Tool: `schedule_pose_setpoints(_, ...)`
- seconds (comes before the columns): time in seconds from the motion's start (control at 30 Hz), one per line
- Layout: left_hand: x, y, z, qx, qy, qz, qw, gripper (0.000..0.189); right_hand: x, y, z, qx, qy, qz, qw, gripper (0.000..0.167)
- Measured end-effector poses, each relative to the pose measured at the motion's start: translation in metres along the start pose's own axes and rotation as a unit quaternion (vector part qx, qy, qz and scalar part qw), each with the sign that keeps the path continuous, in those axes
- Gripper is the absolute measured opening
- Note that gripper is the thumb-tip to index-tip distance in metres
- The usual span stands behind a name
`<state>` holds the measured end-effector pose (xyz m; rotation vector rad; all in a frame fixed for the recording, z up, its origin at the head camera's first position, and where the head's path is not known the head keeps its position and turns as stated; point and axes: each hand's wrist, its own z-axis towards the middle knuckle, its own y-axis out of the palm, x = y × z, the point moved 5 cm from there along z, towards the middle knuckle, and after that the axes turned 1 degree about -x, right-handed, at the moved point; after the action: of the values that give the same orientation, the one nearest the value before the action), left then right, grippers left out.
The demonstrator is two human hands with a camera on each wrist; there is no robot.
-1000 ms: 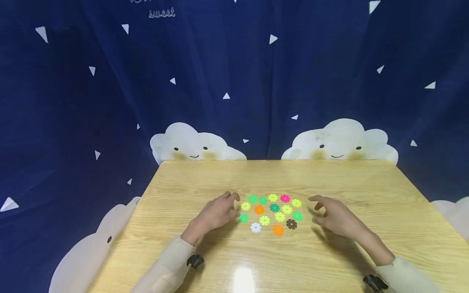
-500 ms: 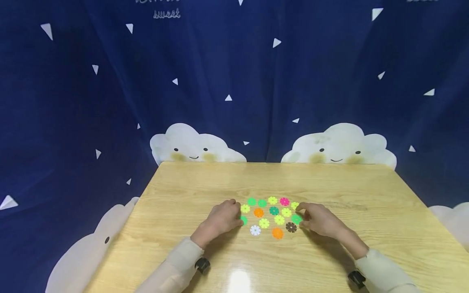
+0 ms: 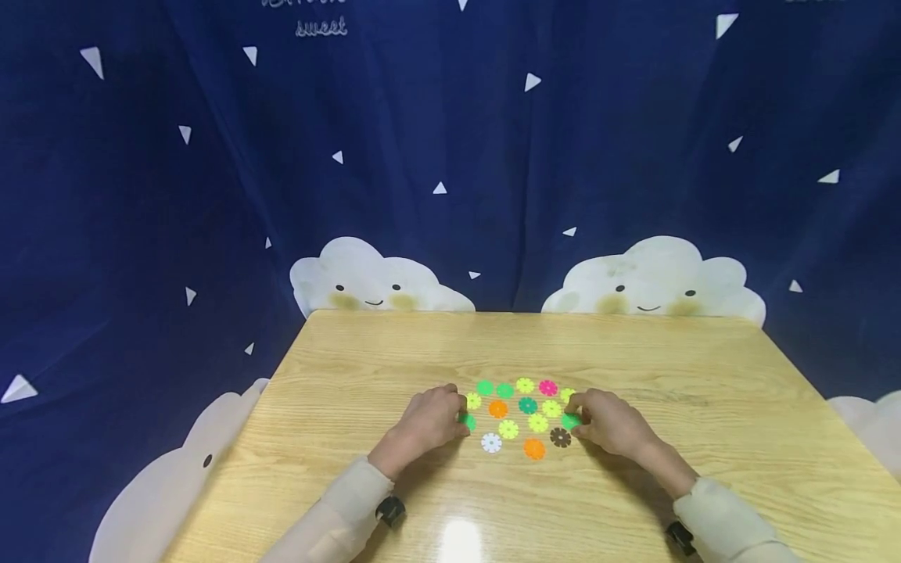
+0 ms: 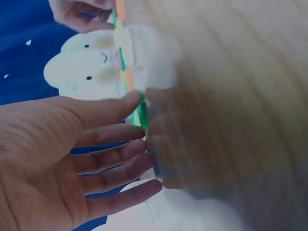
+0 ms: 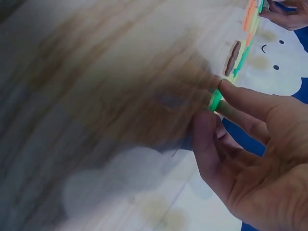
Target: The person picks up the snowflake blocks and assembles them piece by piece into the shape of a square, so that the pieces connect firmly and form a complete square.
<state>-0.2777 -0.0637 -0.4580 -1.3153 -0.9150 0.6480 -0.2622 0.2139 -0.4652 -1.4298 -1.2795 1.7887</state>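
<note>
Flat notched interlocking discs in several colours lie in a loose cluster on the wooden table. At its left edge my left hand [image 3: 431, 418] has thumb and index finger on opposite sides of a green disc [image 3: 468, 423], also seen as a green disc [image 4: 142, 114] in the left wrist view. On the right, my right hand [image 3: 611, 422] pinches another green disc [image 3: 571, 421] by its edges, the same green disc [image 5: 215, 99] in the right wrist view. A brown disc [image 3: 560, 437] lies just beside it. A yellow disc [image 3: 568, 395] is partly hidden behind the right fingers.
Between the hands lie a white disc [image 3: 491, 443], an orange disc [image 3: 534, 449], a teal disc [image 3: 528, 405], a pink disc [image 3: 548, 388] and several yellow and green ones. A dark blue curtain [image 3: 493, 156] with printed clouds hangs behind the table [image 3: 394, 344].
My right hand has moved left from beside the cluster to the green disc at its right edge. The left hand has come slightly down and right, onto the left green disc.
</note>
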Motion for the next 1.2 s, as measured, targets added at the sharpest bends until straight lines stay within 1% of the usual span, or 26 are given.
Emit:
schedule_pose_setpoints(0.17, 0.002, 0.002, 0.001, 0.011, 0.012, 0.012, 0.9998, 0.027, 0.0, 0.0, 0.001, -0.002, -0.003, 0.0, 1.0, 0.026)
schedule_pose_setpoints(0.37, 0.0, 0.001, 0.004, 0.003, 0.003, -0.004, 1.0, 0.024, 0.002, 0.001, 0.0, -0.008, -0.003, 0.013, 0.9999, 0.028)
schedule_pose_setpoints(0.47, -0.002, 0.001, 0.004, 0.001, -0.005, -0.032, 0.9995, 0.021, 0.004, 0.0, 0.0, -0.006, -0.002, 0.03, 0.9995, 0.027)
schedule_pose_setpoints(0.6, -0.004, 0.003, 0.002, 0.004, -0.008, -0.073, 0.9973, 0.013, 0.008, -0.001, -0.002, -0.002, 0.01, 0.056, 0.9984, 0.029)
schedule_pose_setpoints(0.7, -0.004, 0.003, 0.0, 0.012, 0.002, -0.087, 0.9961, 0.011, 0.012, -0.001, -0.004, 0.001, 0.013, 0.066, 0.9978, 0.029)
schedule_pose_setpoints(0.83, -0.003, 0.0, -0.003, 0.029, 0.02, -0.099, 0.9944, 0.01, 0.013, -0.001, -0.006, 0.007, -0.001, 0.05, 0.9987, 0.033)
schedule_pose_setpoints(0.93, -0.002, -0.002, -0.007, 0.037, 0.026, -0.122, 0.9916, 0.013, 0.012, -0.002, -0.009, 0.015, -0.018, 0.049, 0.9985, 0.033)
schedule_pose_setpoints(1.0, 0.0, -0.005, -0.009, 0.042, 0.024, -0.141, 0.9889, 0.013, 0.01, -0.003, -0.012, 0.022, -0.029, 0.059, 0.9976, 0.03)
schedule_pose_setpoints(1.1, 0.004, -0.01, -0.011, 0.054, 0.027, -0.172, 0.9832, 0.01, 0.006, -0.005, -0.015, 0.029, -0.041, 0.083, 0.9953, 0.025)
schedule_pose_setpoints(1.2, 0.011, -0.019, -0.014, 0.075, 0.035, -0.196, 0.9771, 0.006, -0.003, -0.01, -0.019, 0.034, -0.051, 0.114, 0.9916, 0.021)
